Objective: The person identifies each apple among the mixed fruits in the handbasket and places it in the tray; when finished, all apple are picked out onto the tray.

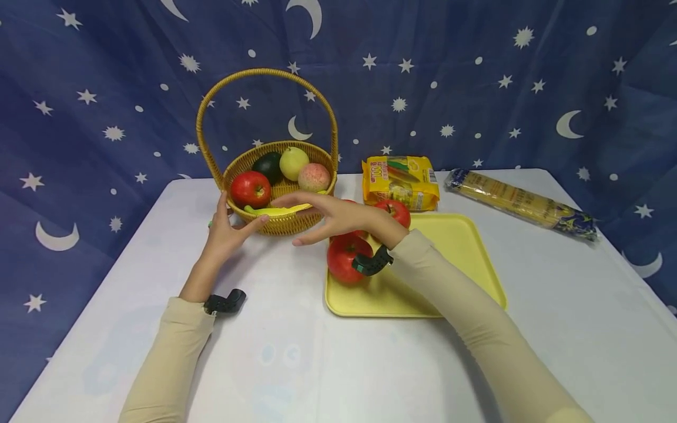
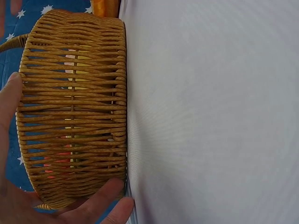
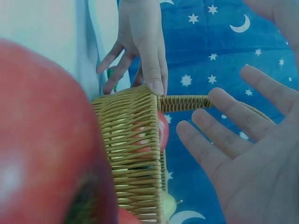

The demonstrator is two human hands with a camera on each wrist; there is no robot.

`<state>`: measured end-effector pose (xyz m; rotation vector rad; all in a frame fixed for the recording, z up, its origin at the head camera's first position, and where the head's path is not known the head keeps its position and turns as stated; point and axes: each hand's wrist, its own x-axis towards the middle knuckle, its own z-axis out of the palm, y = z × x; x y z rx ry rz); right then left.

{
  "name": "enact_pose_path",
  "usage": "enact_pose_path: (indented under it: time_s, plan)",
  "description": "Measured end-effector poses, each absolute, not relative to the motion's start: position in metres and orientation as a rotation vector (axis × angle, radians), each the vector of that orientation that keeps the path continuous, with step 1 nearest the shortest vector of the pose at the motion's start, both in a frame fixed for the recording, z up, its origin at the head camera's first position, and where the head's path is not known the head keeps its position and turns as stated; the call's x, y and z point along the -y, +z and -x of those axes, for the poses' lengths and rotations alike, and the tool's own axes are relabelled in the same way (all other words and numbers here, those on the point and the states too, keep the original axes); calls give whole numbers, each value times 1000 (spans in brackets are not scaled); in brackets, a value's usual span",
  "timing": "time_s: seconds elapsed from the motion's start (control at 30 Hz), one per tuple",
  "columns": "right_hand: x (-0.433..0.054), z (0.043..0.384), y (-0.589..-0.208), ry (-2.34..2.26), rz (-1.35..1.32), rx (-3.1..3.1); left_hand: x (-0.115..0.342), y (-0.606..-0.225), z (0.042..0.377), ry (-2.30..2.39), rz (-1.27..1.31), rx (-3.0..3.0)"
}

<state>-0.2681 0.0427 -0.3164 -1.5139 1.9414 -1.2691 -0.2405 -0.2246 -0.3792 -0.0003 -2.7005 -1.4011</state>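
A yellow tray (image 1: 465, 247) bears tomatoes (image 1: 346, 258); noodle packet (image 1: 400, 181) and spaghetti pack (image 1: 520, 202) lie behind

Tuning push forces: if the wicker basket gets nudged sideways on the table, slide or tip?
Probably slides: the wicker basket looks wide and low, with a flat base on the smooth table. The woven wall looks stiff, since the left hand rests on it without denting it. The fruit inside adds weight down low; a push on the tall handle seems likelier to rock it.
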Motion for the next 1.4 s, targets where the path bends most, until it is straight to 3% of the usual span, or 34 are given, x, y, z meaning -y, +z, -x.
enact_pose_path:
  time_s: [0.7,1.4]
  plan:
    - [-10,301,-315,-1374,1368,-1983,229,-381,244,-1437,-6,2690]
    - [17,328,-320,-1434,1389,-2013,229,-381,243,-1460,-53,2708]
